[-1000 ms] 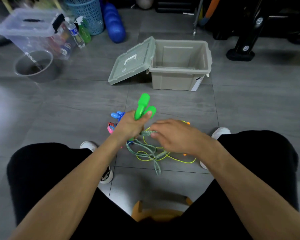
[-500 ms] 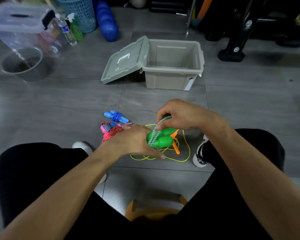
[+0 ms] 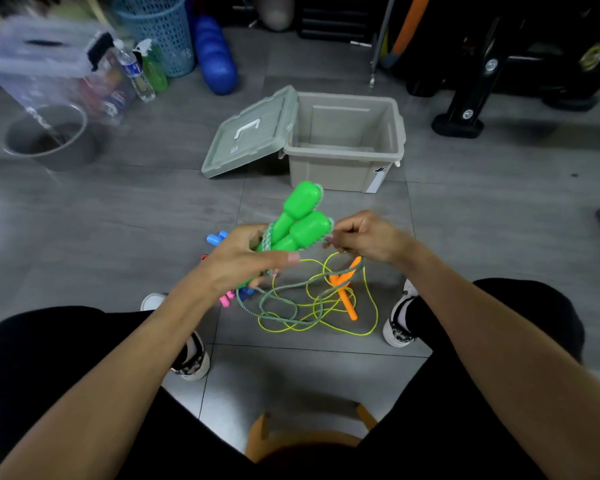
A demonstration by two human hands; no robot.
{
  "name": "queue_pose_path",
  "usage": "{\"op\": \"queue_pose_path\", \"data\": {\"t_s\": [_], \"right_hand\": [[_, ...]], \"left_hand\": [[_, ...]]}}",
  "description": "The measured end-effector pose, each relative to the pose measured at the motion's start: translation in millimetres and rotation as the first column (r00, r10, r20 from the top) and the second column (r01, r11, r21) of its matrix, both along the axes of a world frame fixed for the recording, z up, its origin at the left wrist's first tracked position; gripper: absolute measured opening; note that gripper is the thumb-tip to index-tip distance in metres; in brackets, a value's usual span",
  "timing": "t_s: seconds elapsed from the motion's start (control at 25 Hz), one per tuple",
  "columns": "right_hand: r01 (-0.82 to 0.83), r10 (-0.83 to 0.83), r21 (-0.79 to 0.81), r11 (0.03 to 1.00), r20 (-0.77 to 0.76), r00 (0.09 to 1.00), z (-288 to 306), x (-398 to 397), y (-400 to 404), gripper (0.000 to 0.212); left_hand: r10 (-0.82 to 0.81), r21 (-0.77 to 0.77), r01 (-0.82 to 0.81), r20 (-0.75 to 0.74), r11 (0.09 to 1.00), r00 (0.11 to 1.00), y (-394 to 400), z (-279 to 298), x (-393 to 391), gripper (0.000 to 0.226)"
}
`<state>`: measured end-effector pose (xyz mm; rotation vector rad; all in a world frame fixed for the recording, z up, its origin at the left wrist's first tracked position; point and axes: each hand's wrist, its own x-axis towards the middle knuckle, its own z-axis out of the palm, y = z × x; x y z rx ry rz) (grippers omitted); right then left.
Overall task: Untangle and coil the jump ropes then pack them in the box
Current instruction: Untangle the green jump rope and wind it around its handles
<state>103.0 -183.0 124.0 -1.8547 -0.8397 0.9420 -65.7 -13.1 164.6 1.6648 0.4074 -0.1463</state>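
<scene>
A blue mesh basket (image 3: 160, 29) stood at the back, with a water bottle (image 3: 134, 72) and a green spray bottle (image 3: 153, 69) in front of it. A clear plastic bin (image 3: 49, 71) sat left, blurred, a metal bowl (image 3: 45, 136) before it. A blue roller (image 3: 215, 53) lay beside the basket.

Two green handles (image 3: 298, 220) held side by side, tilted up and away, braided green-white cord (image 3: 278, 308) wound round their lower part and trailing in loose loops onto the floor. Thin yellow rope (image 3: 368, 299) tangled beneath, with orange handles (image 3: 343, 289) crossed. Blue handle (image 3: 215, 238) and pink handle (image 3: 226, 300) partly hidden. Beige box (image 3: 343, 168) beyond, open and empty, lid (image 3: 250, 133) leaning against its left side.
</scene>
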Motion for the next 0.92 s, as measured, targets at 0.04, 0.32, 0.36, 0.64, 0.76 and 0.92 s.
{"op": "queue_pose_path", "data": {"t_s": [0.04, 0.32, 0.36, 0.64, 0.76, 0.92], "right_hand": [[-0.004, 0.004, -0.003, 1.000, 0.047, 0.999, 0, -6, 1, 0.018], [-0.361, 0.426, -0.226, 0.905, 0.487, 0.763, 13, -78, 27, 0.025], [-0.369, 0.438, -0.236, 0.899, 0.521, 0.733, 19, -80, 29, 0.024], [-0.258, 0.355, -0.244, 0.935, 0.614, 0.705, 33, -47, 17, 0.025], [-0.210, 0.242, -0.124, 0.970, 0.591, 0.770, 35, -35, 20, 0.024], [-0.178, 0.217, -0.124, 0.976, 0.541, 0.813, 37, -24, 23, 0.026]], "left_hand": [[0.134, -0.049, -0.134, 0.008, 0.990, 0.991, -1, -1, 3, 0.027], [0.551, 0.427, -0.527, 0.076, 0.735, 0.831, 15, -38, 5, 0.037], [0.497, 0.529, -0.477, 0.117, 0.702, 0.860, 15, -41, 3, 0.035], [0.181, 0.780, -0.107, -0.008, 0.616, 0.983, 1, -55, -3, 0.051], [-0.015, 0.819, 0.083, -0.091, 0.568, 0.996, -13, -52, -4, 0.069], [-0.183, 0.914, 0.236, -0.183, 0.330, 0.966, -22, -52, -4, 0.061]]}}
